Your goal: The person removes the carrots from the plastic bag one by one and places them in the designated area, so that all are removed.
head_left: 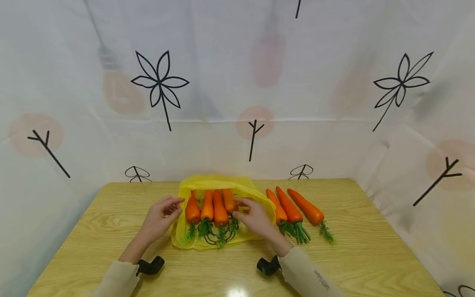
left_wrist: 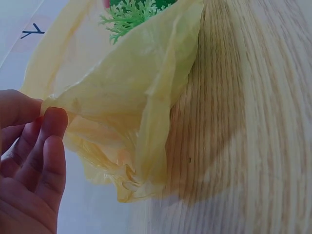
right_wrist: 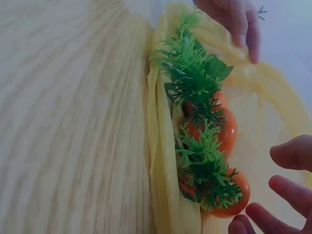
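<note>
A yellow plastic bag (head_left: 215, 181) lies on the table with its mouth spread, and several orange carrots with green tops sit side by side in its opening. My left hand (head_left: 158, 218) pinches the bag's left edge between thumb and fingertips, as the left wrist view shows with the bag film (left_wrist: 131, 92) stretched from it. My right hand (head_left: 257, 216) is at the right side of the opening, beside the rightmost carrot (head_left: 229, 201). In the right wrist view its fingers (right_wrist: 287, 192) are spread, close to a carrot (right_wrist: 240, 197); whether they touch it is unclear.
Three more carrots (head_left: 290, 206) lie right of the bag on the wooden table (head_left: 208, 272), tops toward me. A white patterned curtain (head_left: 222, 148) stands behind the table and at both sides. Black wrist mounts (head_left: 151, 266) sit at both sleeves.
</note>
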Demonstrator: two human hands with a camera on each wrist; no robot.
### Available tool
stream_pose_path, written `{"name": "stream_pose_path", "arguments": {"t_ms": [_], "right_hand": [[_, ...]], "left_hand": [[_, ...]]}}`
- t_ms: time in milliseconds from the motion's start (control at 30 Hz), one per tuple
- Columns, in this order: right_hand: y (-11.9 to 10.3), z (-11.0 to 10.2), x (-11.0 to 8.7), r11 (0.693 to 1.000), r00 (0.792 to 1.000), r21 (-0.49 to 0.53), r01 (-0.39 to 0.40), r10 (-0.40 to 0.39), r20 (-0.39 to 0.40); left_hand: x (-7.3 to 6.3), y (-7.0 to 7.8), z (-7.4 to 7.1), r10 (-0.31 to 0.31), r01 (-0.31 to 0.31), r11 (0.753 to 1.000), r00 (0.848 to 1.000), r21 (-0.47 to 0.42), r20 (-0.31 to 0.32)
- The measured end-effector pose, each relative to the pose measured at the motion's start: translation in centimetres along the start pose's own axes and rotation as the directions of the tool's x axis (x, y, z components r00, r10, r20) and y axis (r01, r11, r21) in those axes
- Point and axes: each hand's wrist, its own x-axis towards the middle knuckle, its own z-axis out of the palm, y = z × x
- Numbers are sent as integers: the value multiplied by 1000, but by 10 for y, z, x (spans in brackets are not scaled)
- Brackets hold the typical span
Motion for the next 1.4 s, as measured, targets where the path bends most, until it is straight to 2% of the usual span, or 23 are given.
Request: {"name": "stream_pose_path", "arguments": {"t_ms": [167,400,767,867,967,1133,1233,1400], "right_hand": [[0,6,7,998,999,38,-52,52,10],[0,10,13,993,996,73,-92,91,22],[4,16,12,995,995,0,-98,98,3],[3,16,10,993,993,18,-115,115,-11],[4,16,7,991,991,27,-132,133,-27],[6,12,2,990,989,10,-138,139,-57],[4,8,-2,992,991,22,-124,125,-56],[2,2,-7,992,990,39,-121,123,-61]], "left_hand": [[-1,3,0,-4,4,1000,1000,29,-6],[-2,0,-2,26,-26,999,1000,-20,-5],[-2,0,-2,-1,1,1000,1000,-8,-4],[-2,5,-2,-6,6,1000,1000,11,-11],[-2,18,-5,0,0,1000,1000,13,-16],[-2,36,-9,37,-37,999,999,2,-11],[-1,38,-9,43,-43,999,999,1,-9],[-1,37,-10,21,-21,1000,1000,-5,-6]]}}
